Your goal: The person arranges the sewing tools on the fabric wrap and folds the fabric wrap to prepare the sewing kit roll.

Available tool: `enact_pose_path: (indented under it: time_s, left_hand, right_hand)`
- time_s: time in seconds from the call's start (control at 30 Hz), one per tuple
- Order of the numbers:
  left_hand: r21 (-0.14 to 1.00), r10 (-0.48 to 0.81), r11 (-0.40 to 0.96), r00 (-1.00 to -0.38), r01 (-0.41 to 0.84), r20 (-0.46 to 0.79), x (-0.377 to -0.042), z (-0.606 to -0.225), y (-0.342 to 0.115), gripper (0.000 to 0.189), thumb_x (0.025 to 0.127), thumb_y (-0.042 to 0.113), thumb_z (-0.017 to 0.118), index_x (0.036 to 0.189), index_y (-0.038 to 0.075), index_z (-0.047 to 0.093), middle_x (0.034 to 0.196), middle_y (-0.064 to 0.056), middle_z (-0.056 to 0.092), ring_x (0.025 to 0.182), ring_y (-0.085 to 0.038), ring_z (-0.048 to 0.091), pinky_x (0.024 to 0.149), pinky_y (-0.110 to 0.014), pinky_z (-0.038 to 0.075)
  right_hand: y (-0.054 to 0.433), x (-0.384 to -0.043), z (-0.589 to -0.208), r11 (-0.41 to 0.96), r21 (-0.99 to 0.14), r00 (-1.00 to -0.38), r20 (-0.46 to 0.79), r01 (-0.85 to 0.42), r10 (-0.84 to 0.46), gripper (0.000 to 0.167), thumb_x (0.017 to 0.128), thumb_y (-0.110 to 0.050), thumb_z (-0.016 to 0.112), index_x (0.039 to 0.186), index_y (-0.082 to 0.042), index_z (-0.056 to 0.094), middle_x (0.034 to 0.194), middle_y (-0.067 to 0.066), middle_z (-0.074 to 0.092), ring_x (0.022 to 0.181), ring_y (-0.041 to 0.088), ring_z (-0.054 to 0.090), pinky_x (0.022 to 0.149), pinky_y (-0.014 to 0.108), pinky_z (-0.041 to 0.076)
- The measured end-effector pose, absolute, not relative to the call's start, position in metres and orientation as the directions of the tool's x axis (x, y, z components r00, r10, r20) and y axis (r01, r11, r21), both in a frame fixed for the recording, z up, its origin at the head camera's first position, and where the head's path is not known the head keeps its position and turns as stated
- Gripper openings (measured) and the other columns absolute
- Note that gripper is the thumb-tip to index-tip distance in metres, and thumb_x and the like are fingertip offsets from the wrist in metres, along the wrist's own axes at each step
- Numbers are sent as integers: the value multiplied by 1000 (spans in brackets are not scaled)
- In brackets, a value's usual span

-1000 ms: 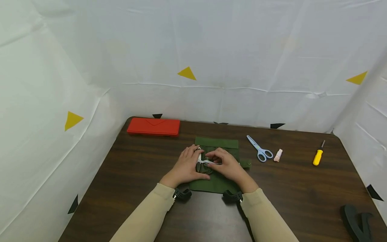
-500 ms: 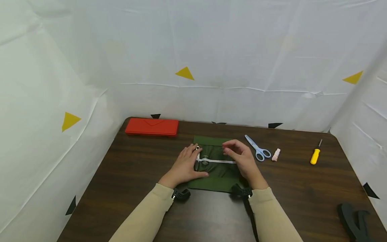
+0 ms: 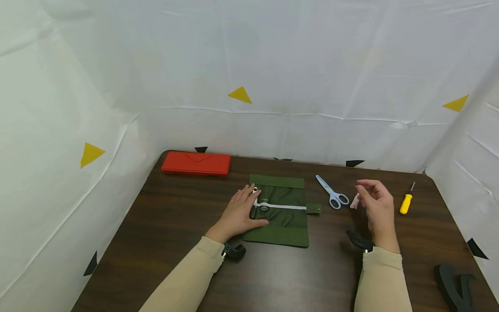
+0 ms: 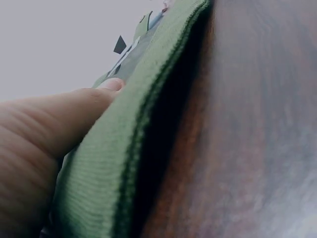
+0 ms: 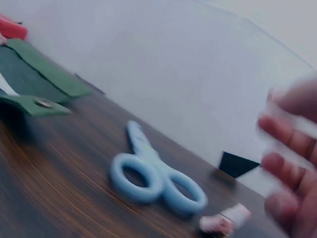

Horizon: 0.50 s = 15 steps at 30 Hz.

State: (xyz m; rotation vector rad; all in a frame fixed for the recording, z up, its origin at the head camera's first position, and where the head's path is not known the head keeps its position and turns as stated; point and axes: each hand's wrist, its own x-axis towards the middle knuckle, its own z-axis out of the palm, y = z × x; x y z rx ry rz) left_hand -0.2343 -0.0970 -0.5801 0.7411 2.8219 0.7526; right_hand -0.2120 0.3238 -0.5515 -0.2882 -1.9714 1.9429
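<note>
A green fabric tool roll [image 3: 286,236] lies unfolded on the table, with a white elastic band [image 3: 286,207] across its middle. My left hand [image 3: 238,214] rests flat on its left side, fingers extended and thumb on the cloth. Partly hidden beside those fingers, a slim white-ended tool [image 3: 255,195] is tucked under the band. A small round item [image 3: 264,204] also sits under the band. My right hand [image 3: 377,208] hovers just right of a small pinkish-white tube [image 5: 225,221], its fingers loosely bent and apart from it. Light blue scissors [image 5: 148,171] lie left of the tube.
A red case [image 3: 196,164] lies at the back left. The yellow-handled screwdriver [image 3: 406,203] is to the right of my right hand. Near the front right corner is a black curved object [image 3: 454,286]. White sheeting [image 3: 296,65] encloses the table's back and sides.
My right hand has left the band and round item on the tool roll and moved right, past the scissors, to the small tube. My left hand has stayed on the roll.
</note>
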Motion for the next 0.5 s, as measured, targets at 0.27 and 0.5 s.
enact_pose_path:
  time_s: [0.27,0.5]
  left_hand:
    - [491,478,767,-878,413,-7,-237,-585,-98,108,91,68,79,174,19,30,184,-7,19,172,-29,14,140,-54,11]
    - [493,482,763,-876,419,-1,-236,-585,-96,108,91,68,79,173,17,31,184,-9,20,172,-30,15,139,-55,12]
  right_hand:
    - [350,-205,-553,401,-861,-900,-132,312,416,50,110,-40,65,149,-9,60,99,-9,64,74,12,63,58,24,55]
    - [356,-205,-556,440,-825,-913,-205,354,352,60,110,-39,66,156,-3,54,104,-2,67,74,11,63,63,26,60]
